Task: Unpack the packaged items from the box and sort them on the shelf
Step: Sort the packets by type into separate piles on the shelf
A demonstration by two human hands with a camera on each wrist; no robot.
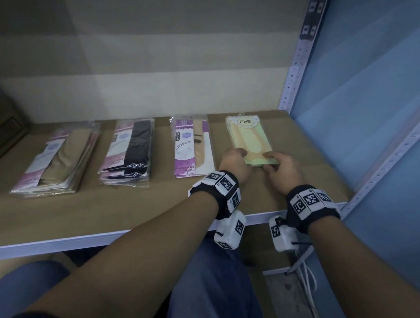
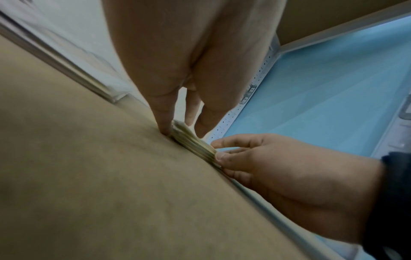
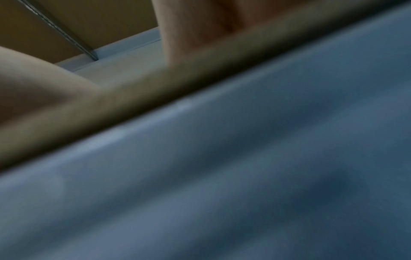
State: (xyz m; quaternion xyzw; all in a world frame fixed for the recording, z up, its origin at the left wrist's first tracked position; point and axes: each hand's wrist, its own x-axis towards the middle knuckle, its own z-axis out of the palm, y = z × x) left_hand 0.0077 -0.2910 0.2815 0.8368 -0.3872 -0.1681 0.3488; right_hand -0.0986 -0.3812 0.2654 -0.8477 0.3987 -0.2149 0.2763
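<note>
Squaring a stack of green-and-cream packets [image 1: 249, 139] at the right end of the shelf [image 1: 296, 142]: that appears to be the step in hand.

Item, task's thing: the stack lies flat on the brown shelf board. Its long axis runs from the shelf's front edge toward the back wall, label end at the back. The near short end sits directly ahead of both hands.

Item, left hand [image 1: 234, 162]: fingers curled against the stack's near left corner. In the left wrist view one fingertip [image 2: 165, 130] presses down at the packet edges where they meet the board.

Item, right hand [image 1: 281, 170]: thumb and fingers pinch the near right corner; the left wrist view shows them closed on the layered edges. The right wrist view is blurred and tells nothing further.

Item, nearness: both hands stand about equally close, one at each near corner, so either could steer the stack.

Item, neighbours, in a row to the left: purple-labelled packet [image 1: 192, 146], just beside the left hand; black-garment stack [image 1: 130, 150]; beige-garment stack [image 1: 58, 161]. The box is not in view.
</note>
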